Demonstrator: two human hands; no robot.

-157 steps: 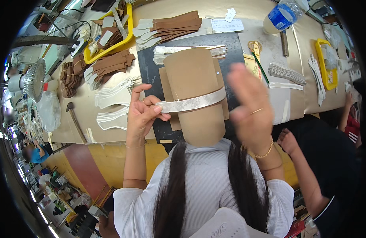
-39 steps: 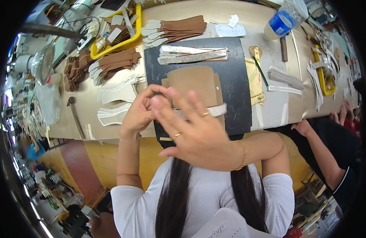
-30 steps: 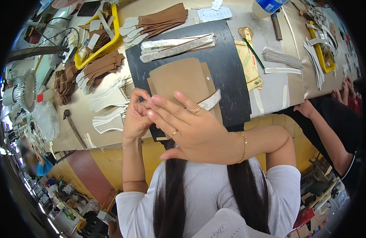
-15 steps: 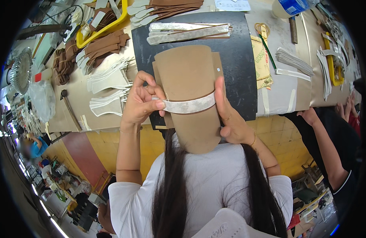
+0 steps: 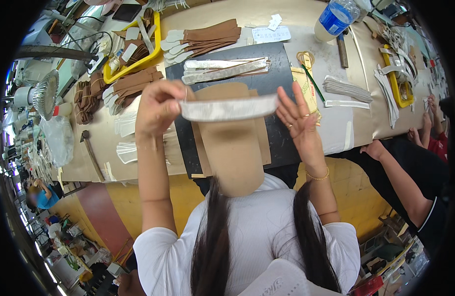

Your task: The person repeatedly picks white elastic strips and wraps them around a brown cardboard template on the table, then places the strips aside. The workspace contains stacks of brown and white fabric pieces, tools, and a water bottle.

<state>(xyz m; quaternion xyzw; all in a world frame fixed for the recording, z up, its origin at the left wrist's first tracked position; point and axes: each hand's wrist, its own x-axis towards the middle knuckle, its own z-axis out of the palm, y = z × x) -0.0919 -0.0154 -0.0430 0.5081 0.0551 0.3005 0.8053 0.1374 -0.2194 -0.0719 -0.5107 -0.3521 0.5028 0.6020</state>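
Raised above the bench, a whitish strip is pinched at one end between the thumb and fingers of my left hand. At its other end my right hand has its fingers spread; whether they touch the strip I cannot tell. Below the strip, a tan rounded panel lies over a flat brown piece on a black board, its near end overhanging the bench edge. More whitish strips with brown edges are stacked farther back on the board.
Brown pieces with pale ends, a yellow tray and a hammer are at left. To the right are green-handled tool, white strips and a large bottle. A co-worker's arm rests near the bench's right edge.
The strip has lifted off the tan panel, raised by my left hand. My right hand has come away from the panel's side and spread its fingers. The view has shifted slightly.
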